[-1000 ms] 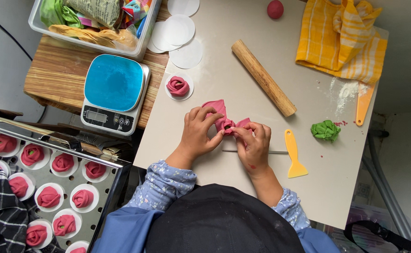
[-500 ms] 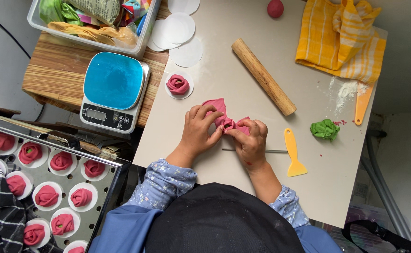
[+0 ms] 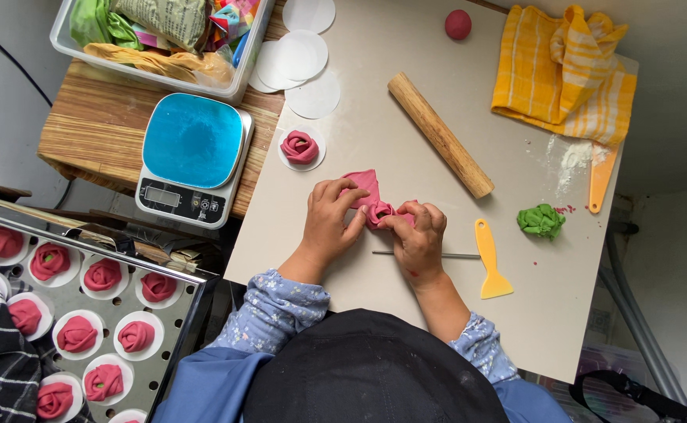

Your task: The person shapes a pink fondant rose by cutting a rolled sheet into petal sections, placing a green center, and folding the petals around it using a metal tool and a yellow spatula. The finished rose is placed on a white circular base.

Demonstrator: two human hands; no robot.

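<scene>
A soft pink strip of dough point(image 3: 372, 197) lies mid-table, its right end rolled into a tight curl, its flat tail pointing far-left.

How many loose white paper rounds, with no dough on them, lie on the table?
4, in one overlapping cluster at the top edge of the beige table: one at the very top, one below it, one under that one's left side, one lowest. More may be stacked underneath.

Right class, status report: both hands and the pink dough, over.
Left hand and right hand both pinching pink dough on the table. Thin metal rod beside right hand. Nothing in the way.
</scene>
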